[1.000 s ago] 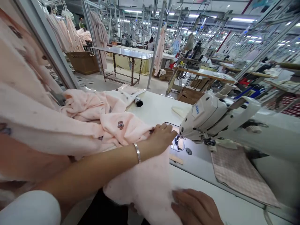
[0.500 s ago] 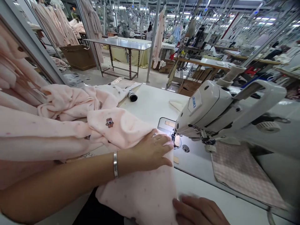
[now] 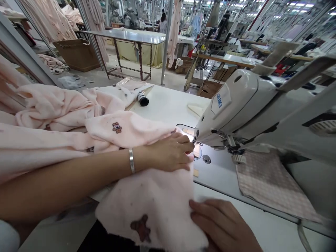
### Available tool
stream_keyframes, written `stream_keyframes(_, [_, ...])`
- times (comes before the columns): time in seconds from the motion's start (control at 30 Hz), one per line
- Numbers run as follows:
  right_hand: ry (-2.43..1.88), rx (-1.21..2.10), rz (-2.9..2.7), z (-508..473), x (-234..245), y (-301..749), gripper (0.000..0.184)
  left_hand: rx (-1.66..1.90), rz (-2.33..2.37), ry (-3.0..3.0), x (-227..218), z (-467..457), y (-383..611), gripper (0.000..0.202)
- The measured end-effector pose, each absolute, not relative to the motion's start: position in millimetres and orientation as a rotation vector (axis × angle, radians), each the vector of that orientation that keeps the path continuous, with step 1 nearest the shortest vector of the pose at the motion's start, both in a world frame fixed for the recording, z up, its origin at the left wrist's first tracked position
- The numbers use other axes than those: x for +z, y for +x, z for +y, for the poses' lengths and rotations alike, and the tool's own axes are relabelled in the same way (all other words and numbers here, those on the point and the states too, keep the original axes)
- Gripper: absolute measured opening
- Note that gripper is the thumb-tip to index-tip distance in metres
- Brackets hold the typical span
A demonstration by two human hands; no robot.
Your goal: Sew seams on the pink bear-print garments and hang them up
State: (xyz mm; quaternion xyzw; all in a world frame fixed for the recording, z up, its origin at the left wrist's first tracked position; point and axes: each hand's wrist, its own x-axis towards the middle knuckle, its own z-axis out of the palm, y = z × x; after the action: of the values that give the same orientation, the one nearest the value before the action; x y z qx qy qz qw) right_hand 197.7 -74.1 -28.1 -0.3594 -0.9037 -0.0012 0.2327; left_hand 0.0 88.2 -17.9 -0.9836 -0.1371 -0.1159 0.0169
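Pale pink fleece fabric (image 3: 157, 196) with small bear prints lies across the sewing machine table and hangs over its front edge. My left hand (image 3: 172, 152), a silver bracelet at its wrist, presses on the fabric close to the needle area, its fingers bent and drawn together on the cloth's right edge. Lower down, my right hand (image 3: 223, 224) holds that same edge between its fingers; its thumb is hidden. Just right of my left fingertips stands the white sewing machine head (image 3: 233, 101). The needle is mostly hidden behind my fingers.
A checked pink cloth (image 3: 270, 182) lies on the machine bed at right. A black-and-white roll (image 3: 143, 99) rests on the table (image 3: 162, 101). Beyond are a metal-topped table (image 3: 126, 35), a brown carton (image 3: 76, 54), hanging garments and a distant person (image 3: 163, 24).
My left hand's spread fingers have curled together on the cloth. My right hand has come up along the fabric edge, and the lower cloth has shifted, showing a bear print. The view has tilted down.
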Motion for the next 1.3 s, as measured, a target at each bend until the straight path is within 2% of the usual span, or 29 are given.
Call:
stream_keyframes(0.1, [-1.009, 0.038, -2.431, -68, -26, 192, 0.02, -0.303, -0.379, -3.033, -7, 86, 4, 0.026])
stream_keyframes(0.3, [-0.919, 0.083, -2.412, -74, -29, 192, 0.024, -0.322, -0.814, -3.211, 3, -6, -7, 0.015])
stream_keyframes(0.47, [-0.943, 0.11, -2.445, -82, -25, 190, 0.015, -0.407, -0.904, -3.128, -16, -49, -20, 0.034])
stream_keyframes(0.8, [-0.959, -0.074, -2.601, -31, -26, 198, 0.023, -0.312, -0.531, -3.224, -21, 52, -24, 0.026])
stream_keyframes(0.9, [-1.036, -0.076, -2.576, -9, -29, 203, 0.022, -0.299, -0.443, -3.235, -21, 82, -19, 0.03])
stream_keyframes(1.1, [-1.169, -0.27, -2.489, 19, -38, 213, 0.019, -0.435, -0.44, -3.247, -28, 121, -7, 0.031])
stream_keyframes(1.3, [-1.26, -0.271, -2.468, 23, -47, 214, 0.02, -0.502, -0.418, -3.201, -34, 145, 4, 0.031])
